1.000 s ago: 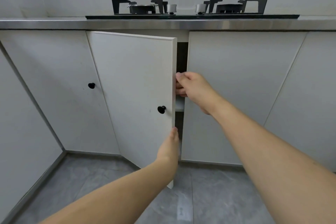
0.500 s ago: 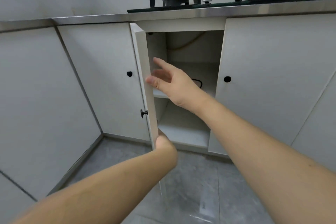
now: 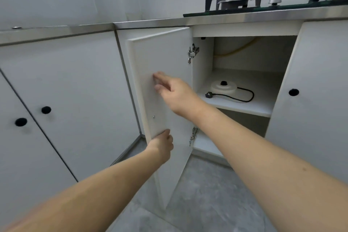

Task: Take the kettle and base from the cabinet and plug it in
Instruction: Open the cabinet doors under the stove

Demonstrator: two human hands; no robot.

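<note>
The white cabinet door (image 3: 169,58) is swung wide open to the left. Inside, on the upper shelf (image 3: 250,107), lies a white round kettle base (image 3: 223,86) with a black centre pin. Its black cord (image 3: 244,98) loops to the right and ends in a plug (image 3: 208,94) near the shelf's front. No kettle shows in the cabinet. My left hand (image 3: 162,145) grips the door's outer edge low down. My right hand (image 3: 175,93) rests flat with fingers spread on the door's inner face, left of the base.
A gas hob (image 3: 263,3) sits on the steel countertop (image 3: 150,22) above. Closed white doors with black knobs (image 3: 46,109) flank the open cabinet, one knob (image 3: 293,92) at right. A yellow hose (image 3: 239,49) runs along the cabinet's back. Grey tiled floor (image 3: 207,203) lies below.
The door has swung from nearly closed to wide open, exposing the base and cord. My view shifted left. My right hand moved from the door's edge onto its inner face.
</note>
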